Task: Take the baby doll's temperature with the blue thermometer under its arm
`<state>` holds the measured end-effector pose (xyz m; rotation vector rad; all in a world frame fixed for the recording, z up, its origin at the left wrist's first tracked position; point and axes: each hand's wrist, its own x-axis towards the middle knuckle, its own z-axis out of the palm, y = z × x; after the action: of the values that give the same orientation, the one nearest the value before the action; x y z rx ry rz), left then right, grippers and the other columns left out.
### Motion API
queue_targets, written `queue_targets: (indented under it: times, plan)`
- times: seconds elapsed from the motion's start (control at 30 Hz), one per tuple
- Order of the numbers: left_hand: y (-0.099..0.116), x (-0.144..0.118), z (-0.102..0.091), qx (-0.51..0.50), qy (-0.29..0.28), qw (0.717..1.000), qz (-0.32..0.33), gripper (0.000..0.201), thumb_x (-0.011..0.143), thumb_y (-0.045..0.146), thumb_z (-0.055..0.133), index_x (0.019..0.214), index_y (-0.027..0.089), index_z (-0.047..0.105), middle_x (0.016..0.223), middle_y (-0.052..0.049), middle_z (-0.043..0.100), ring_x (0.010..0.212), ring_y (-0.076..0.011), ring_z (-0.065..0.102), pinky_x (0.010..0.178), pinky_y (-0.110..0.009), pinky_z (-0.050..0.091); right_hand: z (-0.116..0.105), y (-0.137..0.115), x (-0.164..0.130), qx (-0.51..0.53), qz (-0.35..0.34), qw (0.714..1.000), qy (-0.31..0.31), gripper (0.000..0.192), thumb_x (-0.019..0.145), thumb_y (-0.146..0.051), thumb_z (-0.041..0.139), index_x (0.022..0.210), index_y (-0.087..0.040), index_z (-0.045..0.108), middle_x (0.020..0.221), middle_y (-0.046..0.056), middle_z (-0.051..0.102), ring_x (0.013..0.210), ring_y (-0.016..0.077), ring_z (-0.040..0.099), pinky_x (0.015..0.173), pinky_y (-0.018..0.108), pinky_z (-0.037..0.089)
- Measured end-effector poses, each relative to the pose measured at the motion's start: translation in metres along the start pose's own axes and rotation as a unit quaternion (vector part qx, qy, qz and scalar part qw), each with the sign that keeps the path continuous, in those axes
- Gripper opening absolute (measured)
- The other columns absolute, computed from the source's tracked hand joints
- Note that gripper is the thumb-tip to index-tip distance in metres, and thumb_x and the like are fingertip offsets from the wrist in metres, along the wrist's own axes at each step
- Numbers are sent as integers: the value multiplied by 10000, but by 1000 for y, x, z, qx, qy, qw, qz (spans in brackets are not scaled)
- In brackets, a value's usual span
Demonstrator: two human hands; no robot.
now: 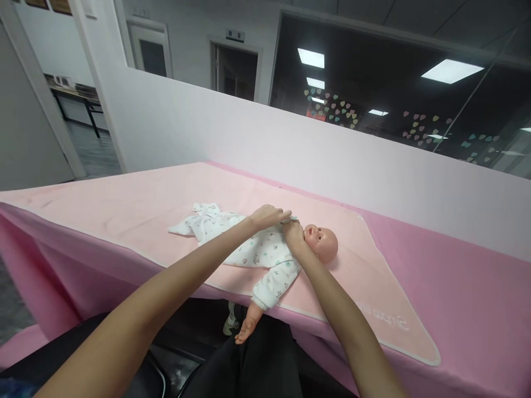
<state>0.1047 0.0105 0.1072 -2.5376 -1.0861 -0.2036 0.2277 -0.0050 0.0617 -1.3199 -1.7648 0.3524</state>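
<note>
Baby doll in its printed sleepsuit, under my hands

The baby doll (319, 243) lies on its back, bald head to my right; its white printed sleepsuit (257, 251) covers the body; one bare arm hangs over the near edge; I pinch the cloth at the collar.

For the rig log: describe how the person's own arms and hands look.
Both arms are bare, with no sleeves in view up to the frame edge. The left hand and right hand wear no gloves; no rings, watch or bands show. Dark clothing covers the lap below.
</note>
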Motion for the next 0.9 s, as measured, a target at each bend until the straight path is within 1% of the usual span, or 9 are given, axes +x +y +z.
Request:
queue_targets:
  times: [0.17,0.23,0.33,0.43,0.57,0.67,0.77,0.83,0.9]
  plan:
    - [1,-13,17,-24,24,999,-26,241,906,316,316,1017,223,509,842,-67,603,732,-178,600,621,-255,389,-16,-4,-15,-136,-13,990,-32,177,871,-209,474,776,-121,594,831,73,619,810,156,559,752,295,437]
    - [3,-19,20,-28,34,998,-33,248,905,329,321,1027,225,511,862,-66,597,759,-182,598,630,-254,395,-27,-8,-22,-192,-27,981,-27,141,838,-145,479,753,-134,590,850,111,616,845,194,537,751,300,411]
    - [10,-27,18,-29,43,999,-10,244,905,247,306,1039,230,509,875,-52,593,751,-159,590,697,-272,415,-40,-18,-25,-333,-70,940,-8,105,804,-118,486,857,-134,576,921,126,591,853,222,511,720,310,401]
    - [13,-33,13,-23,28,999,13,299,875,115,284,1054,225,498,852,-42,590,733,-147,588,752,-295,420,-49,-23,-22,-425,-127,895,-38,176,801,-61,428,810,-152,579,842,90,583,794,201,501,753,306,397]
    - [-15,-50,9,-19,-21,998,-53,288,821,72,346,1027,192,508,937,-86,584,793,-179,593,655,-266,422,-52,-13,-28,-440,-184,878,-46,215,800,-65,431,700,-181,583,743,51,567,753,183,492,944,372,317]
    - [-48,-72,4,-27,-71,991,-110,253,768,53,381,878,191,563,878,-68,594,725,-170,583,633,-265,408,-49,0,-47,-426,-215,878,-48,221,817,-99,441,692,-188,600,765,52,585,803,190,503,1012,427,243]
    - [-68,-90,-9,-88,-199,970,-106,203,680,87,486,772,216,615,810,-34,623,712,-173,572,622,-255,394,-52,10,-64,-372,-230,898,-50,223,852,-183,451,721,-196,631,855,60,620,918,202,510,1026,459,213]
    - [-73,-91,-19,-140,-270,947,-106,205,636,128,538,765,242,649,779,-14,640,692,-168,567,634,-252,395,-63,16,-68,-311,-211,927,-9,222,866,-272,455,777,-221,652,955,50,626,983,199,508,1042,477,180]
    - [-72,-79,-27,-180,-235,949,-111,206,676,213,530,822,260,667,796,-14,649,723,-169,568,669,-254,401,-78,24,-65,-245,-156,955,59,237,864,-337,449,841,-239,662,1016,43,622,1017,196,511,1053,477,169]
